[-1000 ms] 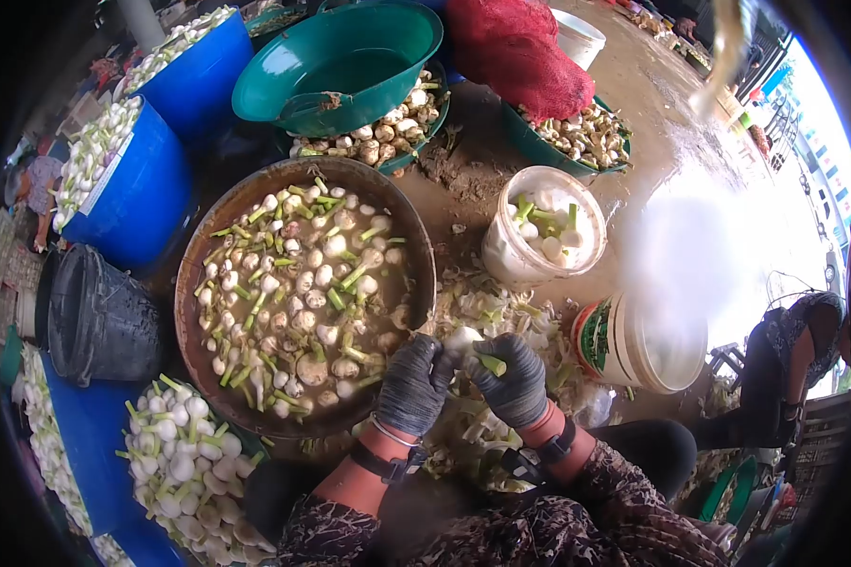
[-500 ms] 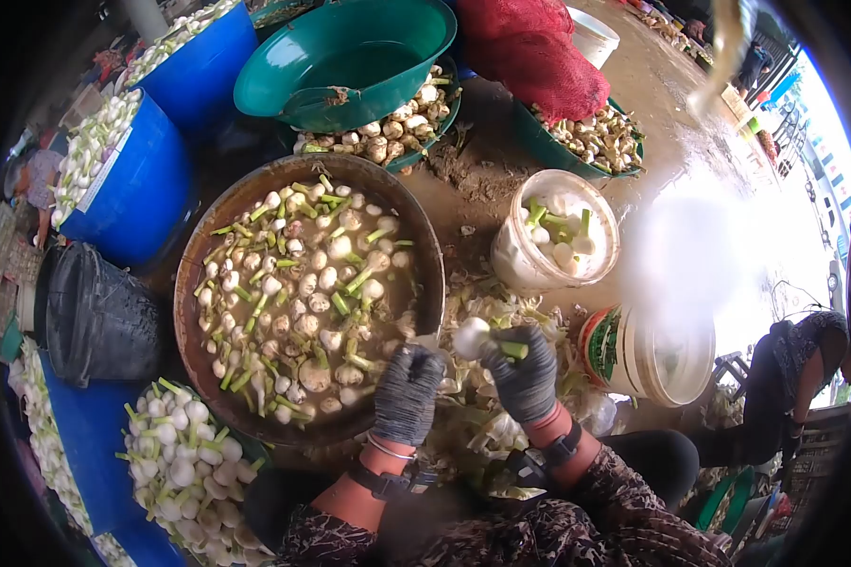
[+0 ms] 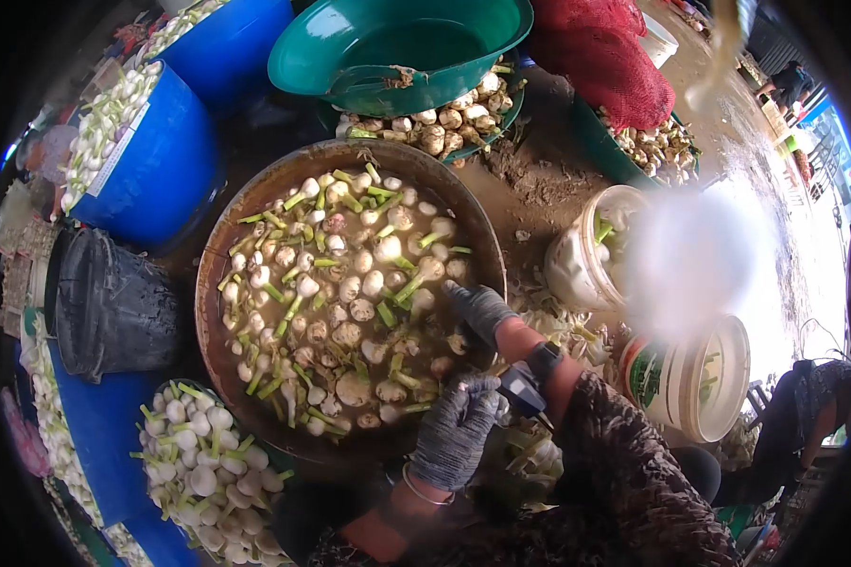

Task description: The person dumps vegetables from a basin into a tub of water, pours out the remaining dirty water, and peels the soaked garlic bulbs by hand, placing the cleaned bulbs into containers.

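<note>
A wide round metal basin (image 3: 219, 227) holds murky water with many floating garlic bulbs (image 3: 354, 389), some with short green stems. My right hand (image 3: 482, 312), in a grey glove, reaches over the basin's right side. Its fingers are stretched out, with the tips right by the bulbs in the water. At the lower right rim is my left hand (image 3: 456, 435), also gloved, its fingers curled closed; I cannot tell what is in them. Dark bands with a small black device (image 3: 522, 391) sit on my right wrist.
Cleaned garlic (image 3: 199, 463) is heaped at lower left, beside a black bucket (image 3: 113, 307). Blue tubs (image 3: 156, 180) stand at left. A green basin (image 3: 397, 85) and a red mesh sack (image 3: 605, 71) lie beyond. Right are a white bucket (image 3: 577, 260), another lying tipped (image 3: 667, 378), and peelings (image 3: 563, 335).
My right hand has gone from beside the basin, where it held a stemmed garlic bulb, to over the water without it. My left hand stays closed near the rim. The view has shifted.
</note>
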A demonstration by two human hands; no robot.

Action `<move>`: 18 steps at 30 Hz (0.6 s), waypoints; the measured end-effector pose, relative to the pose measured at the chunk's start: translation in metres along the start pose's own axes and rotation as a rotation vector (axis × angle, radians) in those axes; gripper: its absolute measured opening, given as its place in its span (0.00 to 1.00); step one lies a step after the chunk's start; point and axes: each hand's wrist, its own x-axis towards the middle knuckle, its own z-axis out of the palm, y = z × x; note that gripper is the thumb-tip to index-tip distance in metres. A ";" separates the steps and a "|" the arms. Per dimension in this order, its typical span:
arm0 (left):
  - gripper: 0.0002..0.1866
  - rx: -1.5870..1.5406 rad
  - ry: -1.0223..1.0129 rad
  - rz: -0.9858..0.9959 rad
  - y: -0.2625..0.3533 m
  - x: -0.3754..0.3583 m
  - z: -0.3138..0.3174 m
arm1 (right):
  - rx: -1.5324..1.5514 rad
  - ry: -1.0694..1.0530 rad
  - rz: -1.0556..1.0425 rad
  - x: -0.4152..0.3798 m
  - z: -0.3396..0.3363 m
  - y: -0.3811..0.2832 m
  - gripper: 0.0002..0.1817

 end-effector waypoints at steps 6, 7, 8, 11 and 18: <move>0.10 -0.072 0.202 0.074 0.036 0.026 -0.027 | 0.233 -0.033 0.269 0.049 0.085 0.010 0.37; 0.10 -0.179 0.274 0.083 0.030 0.033 -0.033 | 0.144 -0.021 0.154 0.054 0.091 0.018 0.35; 0.10 -0.287 0.346 0.090 0.029 0.036 -0.039 | 0.142 -0.018 0.157 0.057 0.102 0.034 0.35; 0.10 -0.326 0.523 0.034 0.028 0.044 -0.060 | 0.271 0.040 0.026 0.016 0.083 0.025 0.34; 0.24 -0.159 0.062 -0.327 0.016 0.016 -0.050 | 0.107 0.203 -0.477 -0.165 -0.005 -0.042 0.30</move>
